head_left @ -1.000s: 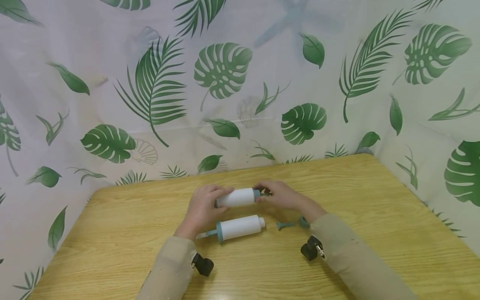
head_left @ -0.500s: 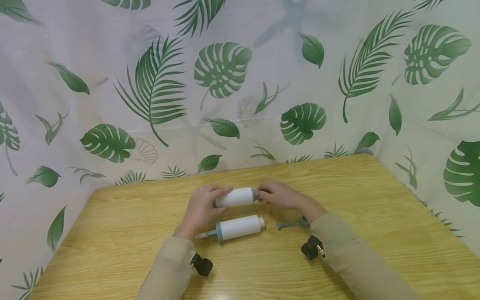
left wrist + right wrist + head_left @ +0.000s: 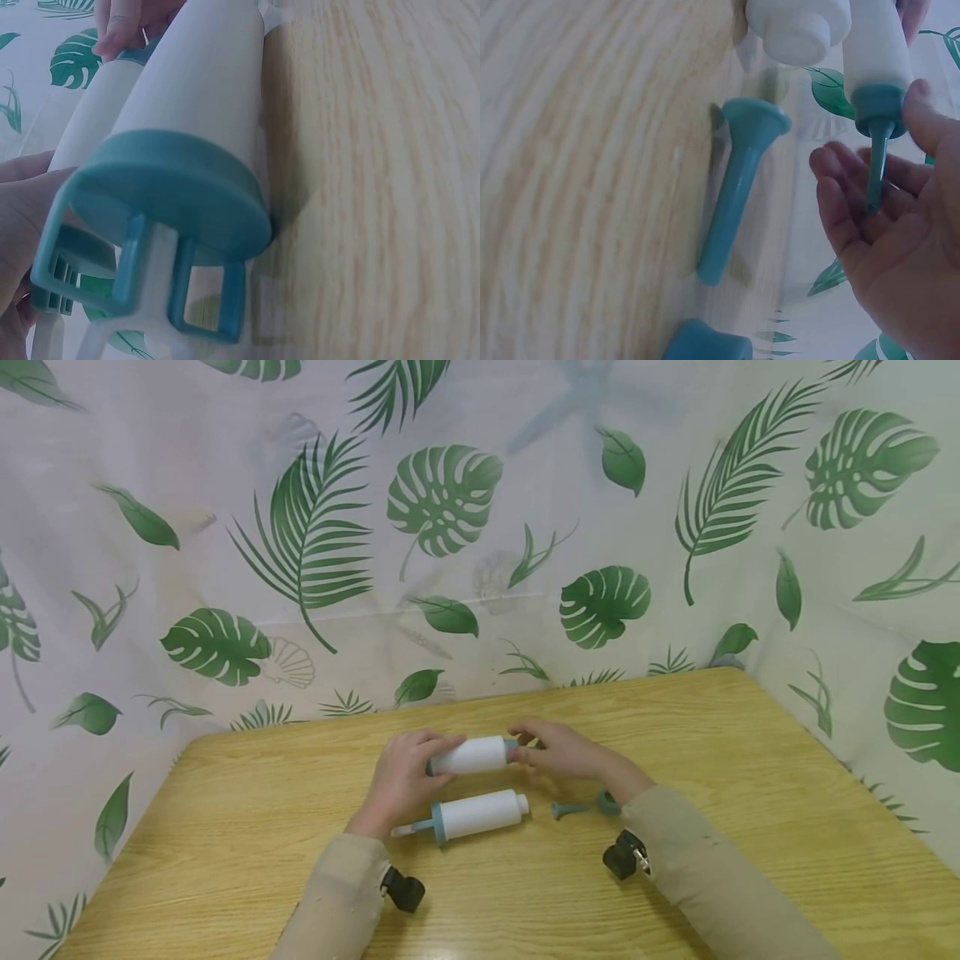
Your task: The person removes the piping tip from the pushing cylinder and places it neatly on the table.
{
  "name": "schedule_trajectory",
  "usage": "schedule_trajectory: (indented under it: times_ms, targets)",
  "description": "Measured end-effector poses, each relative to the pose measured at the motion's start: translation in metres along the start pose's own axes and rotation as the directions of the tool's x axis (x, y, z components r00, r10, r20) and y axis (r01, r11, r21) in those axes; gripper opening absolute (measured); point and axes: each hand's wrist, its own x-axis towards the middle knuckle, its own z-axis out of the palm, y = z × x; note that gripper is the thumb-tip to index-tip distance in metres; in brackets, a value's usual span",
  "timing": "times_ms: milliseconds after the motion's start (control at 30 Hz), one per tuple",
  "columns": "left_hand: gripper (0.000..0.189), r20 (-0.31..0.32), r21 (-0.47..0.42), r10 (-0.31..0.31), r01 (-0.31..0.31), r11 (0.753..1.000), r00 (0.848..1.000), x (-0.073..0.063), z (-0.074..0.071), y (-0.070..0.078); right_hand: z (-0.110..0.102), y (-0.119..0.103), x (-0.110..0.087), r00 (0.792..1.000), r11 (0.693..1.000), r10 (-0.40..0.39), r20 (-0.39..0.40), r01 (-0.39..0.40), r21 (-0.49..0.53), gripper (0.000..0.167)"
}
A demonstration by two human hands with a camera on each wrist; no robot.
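My left hand (image 3: 405, 777) grips the left end of a white syringe-like tube (image 3: 476, 755) with a teal handle, held lying sideways above the table. At the tube's right end, a teal collar (image 3: 877, 105) carries a thin teal nozzle (image 3: 877, 161). My right hand (image 3: 562, 752) is around that end: the thumb lies at the collar, while the loosely bent fingers are spread apart past the nozzle. Nearer to me on the table rests a second white tube (image 3: 480, 814), its teal handled end cap (image 3: 172, 191) to the left and a bare white neck to the right.
A loose teal nozzle with a flared end (image 3: 739, 180) lies on the wooden table (image 3: 525, 893), right of the second tube. Beside it is a teal ring (image 3: 705, 343), partly behind the right wrist in the head view. A leaf-patterned curtain (image 3: 525, 527) stands behind the table.
My right hand's fingers closed in on the collar half a second ago and are now spread off it again. The left hand and its tube stay nearly still.
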Motion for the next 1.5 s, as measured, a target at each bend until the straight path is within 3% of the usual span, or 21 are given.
schedule_trajectory:
  times_ms: [167, 400, 900, 1133, 1333, 1500]
  targets:
    - [0.051, -0.005, -0.002, 0.010, -0.010, 1.000, 1.000, -0.0001, -0.0002, 0.0003, 0.0002, 0.0006, 0.0014, 1.000, 1.000, -0.019, 0.007, 0.019, 0.002, 0.028]
    - [0.050, 0.017, -0.003, -0.007, 0.007, 1.000, 1.000, 0.0009, -0.0014, 0.0024, -0.0012, 0.0009, -0.0003, 0.998, 0.997, -0.056, -0.038, 0.054, -0.063, 0.031]
    - [0.049, 0.069, -0.035, -0.049, 0.052, 0.998, 0.996, 0.0036, -0.0004, 0.0026, 0.0011, 0.0051, 0.0021, 0.994, 0.997, -0.079, -0.076, 0.078, -0.022, 0.030]
    - [0.049, 0.076, -0.029, -0.055, 0.057, 0.998, 0.996, 0.0036, -0.0005, 0.0027, 0.0015, 0.0028, 0.0008, 0.996, 0.997, -0.073, -0.044, 0.072, -0.030, 0.051]
    - [0.049, 0.069, -0.028, -0.039, 0.041, 0.999, 0.997, 0.0033, 0.0000, 0.0024, 0.0021, 0.0038, 0.0017, 0.997, 0.996, -0.072, -0.011, 0.072, -0.062, 0.033]
    - [0.049, 0.074, -0.039, -0.039, 0.042, 0.998, 0.997, 0.0035, 0.0016, 0.0021, 0.0028, 0.0045, 0.0019, 0.998, 0.996, -0.059, -0.030, 0.057, -0.070, 0.030]
